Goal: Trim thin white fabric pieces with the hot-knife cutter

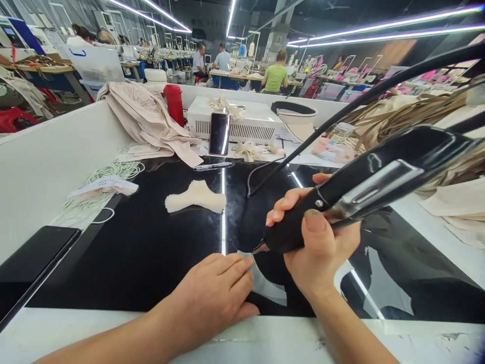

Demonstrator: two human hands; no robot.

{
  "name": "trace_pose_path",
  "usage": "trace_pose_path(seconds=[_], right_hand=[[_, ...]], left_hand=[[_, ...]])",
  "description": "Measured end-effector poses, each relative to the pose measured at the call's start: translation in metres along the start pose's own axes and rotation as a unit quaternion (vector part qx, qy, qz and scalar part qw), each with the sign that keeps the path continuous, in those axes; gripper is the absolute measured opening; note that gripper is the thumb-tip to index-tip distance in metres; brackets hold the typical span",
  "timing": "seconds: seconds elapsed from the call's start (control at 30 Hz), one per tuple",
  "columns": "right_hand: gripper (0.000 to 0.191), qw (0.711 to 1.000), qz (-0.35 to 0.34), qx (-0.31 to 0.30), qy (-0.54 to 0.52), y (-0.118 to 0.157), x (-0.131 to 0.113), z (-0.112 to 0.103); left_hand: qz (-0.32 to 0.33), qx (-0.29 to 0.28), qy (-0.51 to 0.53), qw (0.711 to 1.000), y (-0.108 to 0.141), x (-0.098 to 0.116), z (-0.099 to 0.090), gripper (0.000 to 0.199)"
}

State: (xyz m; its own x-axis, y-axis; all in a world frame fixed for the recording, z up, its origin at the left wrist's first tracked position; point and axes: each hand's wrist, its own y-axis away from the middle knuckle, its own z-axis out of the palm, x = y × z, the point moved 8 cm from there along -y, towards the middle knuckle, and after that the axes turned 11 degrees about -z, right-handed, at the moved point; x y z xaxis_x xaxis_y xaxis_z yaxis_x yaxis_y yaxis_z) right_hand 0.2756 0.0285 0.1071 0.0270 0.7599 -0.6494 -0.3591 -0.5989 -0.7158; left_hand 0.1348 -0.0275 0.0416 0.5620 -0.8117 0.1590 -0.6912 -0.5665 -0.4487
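My right hand (pixel 322 247) is wrapped round a black corded hand tool (pixel 364 177) with a long metal lever on its side. The tool slants down to the left, and its small pointed tip sits at the edge of a thin, pale, curved piece (pixel 267 283). Laid flat, my left hand (pixel 217 290) presses its fingertips on that piece's left end, with the thumb apart on the black mat (pixel 125 263). A cream three-armed padded piece (pixel 196 197) lies farther up the mat, apart from both hands.
A phone (pixel 34 258) lies at the left, by pale green cord loops (pixel 109 174). Beige fabric (pixel 140 119), a red flask (pixel 174 103), an upright phone (pixel 219 132) and a vented white box (pixel 246 124) stand behind. The tool's cable (pixel 341 119) crosses overhead. Fabric strips (pixel 401 116) fill the right.
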Motion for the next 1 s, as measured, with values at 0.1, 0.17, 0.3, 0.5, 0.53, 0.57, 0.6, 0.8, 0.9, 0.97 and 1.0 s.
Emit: trace_pose_path(seconds=[0.1, 0.17, 0.3, 0.5, 0.53, 0.57, 0.6, 0.8, 0.9, 0.97, 1.0], right_hand=[[0.043, 1.0, 0.002, 0.001, -0.012, 0.002, 0.001, 0.0], [0.041, 1.0, 0.001, -0.001, -0.016, 0.003, 0.0, 0.0], [0.037, 1.0, 0.003, -0.002, -0.019, 0.004, 0.001, 0.001], [0.047, 0.999, 0.012, 0.007, -0.031, 0.003, 0.003, 0.005], [0.047, 0.999, 0.013, 0.006, -0.035, 0.004, 0.004, 0.007], [0.047, 0.999, 0.015, 0.005, -0.04, 0.004, 0.004, 0.008], [0.045, 0.999, 0.017, 0.005, -0.045, 0.005, 0.004, 0.009], [0.043, 0.998, 0.013, 0.011, -0.059, 0.008, 0.007, 0.01], [0.045, 0.998, 0.007, 0.01, -0.068, 0.006, 0.006, 0.01], [0.043, 0.997, 0.004, 0.015, -0.076, 0.005, 0.005, 0.009], [0.042, 0.997, 0.005, 0.018, -0.078, 0.005, 0.005, 0.009]], left_hand=[[0.0, -0.001, -0.002, 1.0, -0.001, 0.0, 0.0, 0.04], [0.0, -0.002, -0.002, 1.0, -0.001, 0.0, 0.0, 0.042], [-0.002, -0.001, -0.002, 1.0, -0.001, -0.001, -0.001, 0.044], [-0.001, 0.002, 0.004, 1.0, -0.001, -0.002, -0.001, 0.044], [-0.002, 0.0, 0.005, 1.0, -0.001, -0.002, 0.0, 0.044], [-0.002, -0.001, 0.005, 1.0, -0.001, -0.002, 0.0, 0.043], [-0.002, -0.002, 0.004, 1.0, -0.001, -0.002, 0.001, 0.043], [0.001, 0.006, 0.0, 1.0, 0.001, -0.002, 0.002, 0.04], [0.003, 0.017, -0.001, 1.0, 0.0, -0.002, 0.001, 0.041], [0.003, 0.018, -0.001, 1.0, 0.0, -0.002, 0.001, 0.042], [0.003, 0.016, -0.001, 1.0, 0.0, -0.001, 0.001, 0.042]])
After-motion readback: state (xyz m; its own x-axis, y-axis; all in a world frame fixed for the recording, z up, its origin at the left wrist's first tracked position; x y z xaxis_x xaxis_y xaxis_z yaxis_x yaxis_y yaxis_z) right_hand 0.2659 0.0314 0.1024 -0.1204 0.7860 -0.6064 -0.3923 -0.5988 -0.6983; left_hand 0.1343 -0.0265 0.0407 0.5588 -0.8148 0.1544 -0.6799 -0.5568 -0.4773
